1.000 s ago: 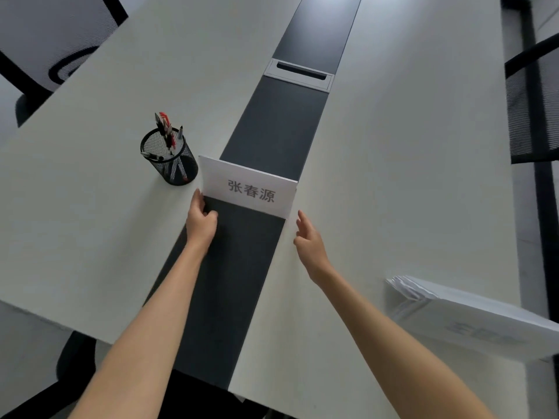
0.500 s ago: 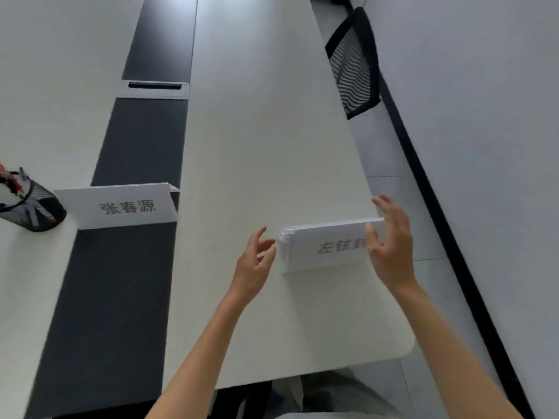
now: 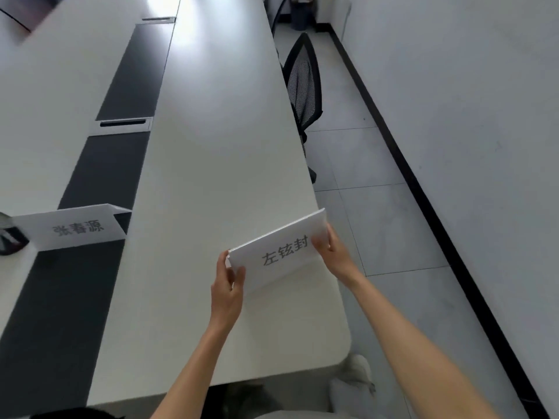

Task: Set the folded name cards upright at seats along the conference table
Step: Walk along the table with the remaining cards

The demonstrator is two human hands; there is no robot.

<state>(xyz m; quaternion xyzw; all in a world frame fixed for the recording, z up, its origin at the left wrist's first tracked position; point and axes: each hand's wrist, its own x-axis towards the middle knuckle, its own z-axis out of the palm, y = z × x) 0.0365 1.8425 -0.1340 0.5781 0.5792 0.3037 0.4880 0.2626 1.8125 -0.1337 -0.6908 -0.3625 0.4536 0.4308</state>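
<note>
Two hands gripping name card stack (image 3: 281, 252), one card (image 3: 72, 229) upright

Dark pen holder (image 3: 10, 237), blurred, cropped at left edge

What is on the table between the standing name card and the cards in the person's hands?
Nothing. The head view shows only bare white table between the standing name card and the held cards.

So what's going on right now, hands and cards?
Both hands, left and right, hold the card stack by its ends. One name card stands upright on the table. Nothing in the way.
</note>
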